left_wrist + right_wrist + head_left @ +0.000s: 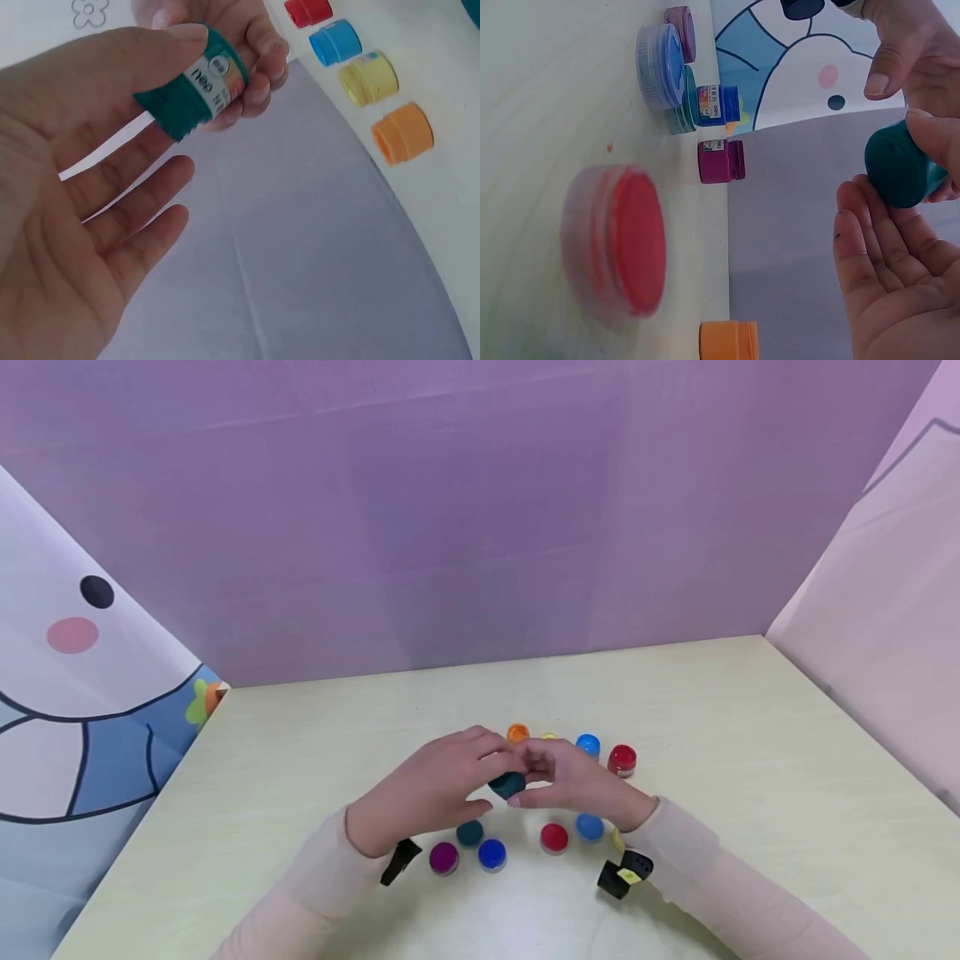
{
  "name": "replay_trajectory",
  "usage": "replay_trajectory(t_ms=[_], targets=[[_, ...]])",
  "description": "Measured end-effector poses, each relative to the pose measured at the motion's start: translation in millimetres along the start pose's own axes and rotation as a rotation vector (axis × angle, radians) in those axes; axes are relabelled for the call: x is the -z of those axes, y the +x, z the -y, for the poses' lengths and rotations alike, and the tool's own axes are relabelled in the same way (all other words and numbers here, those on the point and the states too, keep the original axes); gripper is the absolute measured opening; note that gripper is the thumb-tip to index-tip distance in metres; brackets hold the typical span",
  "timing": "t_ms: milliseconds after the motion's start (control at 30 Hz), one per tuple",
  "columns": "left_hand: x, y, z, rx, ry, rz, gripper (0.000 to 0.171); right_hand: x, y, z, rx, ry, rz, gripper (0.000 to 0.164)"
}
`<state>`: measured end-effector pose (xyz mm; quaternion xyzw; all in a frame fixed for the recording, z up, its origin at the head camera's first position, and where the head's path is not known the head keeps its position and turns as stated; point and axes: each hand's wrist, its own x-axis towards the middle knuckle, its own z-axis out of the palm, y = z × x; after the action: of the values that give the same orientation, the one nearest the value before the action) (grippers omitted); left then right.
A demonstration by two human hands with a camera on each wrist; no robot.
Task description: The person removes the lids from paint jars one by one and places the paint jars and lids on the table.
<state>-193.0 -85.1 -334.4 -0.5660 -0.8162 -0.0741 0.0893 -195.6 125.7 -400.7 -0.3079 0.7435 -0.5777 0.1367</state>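
My right hand (577, 781) holds a small dark teal paint jar (507, 785) tilted over the middle of the table. In the right wrist view, its thumb lies against the jar's rounded end. A white label with a logo shows on the jar's side in the left wrist view. Across from it, my left hand (442, 777) has its fingers spread, the index finger reaching over the jar. The left thumb overlaps the jar in the left wrist view but stands apart from it in the head view.
Beyond the hands stand orange (517, 732), blue (588, 745) and red (622, 760) jars. Nearer, round teal (470, 833), purple (444, 858), blue (492, 855), red (554, 838) and light blue (590, 827) pieces lie on the pale table (322, 718). A purple cloth (480, 527) hangs behind.
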Motion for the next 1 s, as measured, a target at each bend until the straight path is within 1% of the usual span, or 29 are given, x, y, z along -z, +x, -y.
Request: replay_trajectory(t_ms=[100,233,467,633,700,800,933,1000], targets=[[-2.4,1.8,-1.8,-0.032,0.011,-0.006,0.050,-0.1,-0.4,-0.6,0.036,0.028,0.036,0.038],[-4.0,4.0,-2.7,-0.046,0.024,0.000,0.045,-0.4,-0.5,-0.8,0.068,0.051,0.073,0.040],[-3.4,5.2,-3.5,-0.036,0.027,0.031,0.040,-0.7,-2.7,-0.1,0.047,0.037,0.087,0.036],[-0.9,3.8,-2.4,-0.026,0.027,0.024,0.037,-0.6,-2.9,0.0,0.044,0.041,0.097,0.033],[0.9,2.8,-1.1,-0.019,0.036,0.013,0.037,0.0,-2.5,-0.2,0.049,0.023,0.091,0.033],[4.3,0.9,1.7,-0.008,0.046,-0.011,0.036,1.4,-1.8,-0.4,0.058,-0.042,0.064,0.034],[7.5,-2.1,6.6,0.026,0.043,-0.042,0.033,3.7,-1.9,0.3,0.069,-0.165,-0.001,0.035],[8.6,-3.6,9.1,0.062,0.047,-0.048,0.031,5.0,-2.4,1.0,0.074,-0.228,-0.038,0.034]])
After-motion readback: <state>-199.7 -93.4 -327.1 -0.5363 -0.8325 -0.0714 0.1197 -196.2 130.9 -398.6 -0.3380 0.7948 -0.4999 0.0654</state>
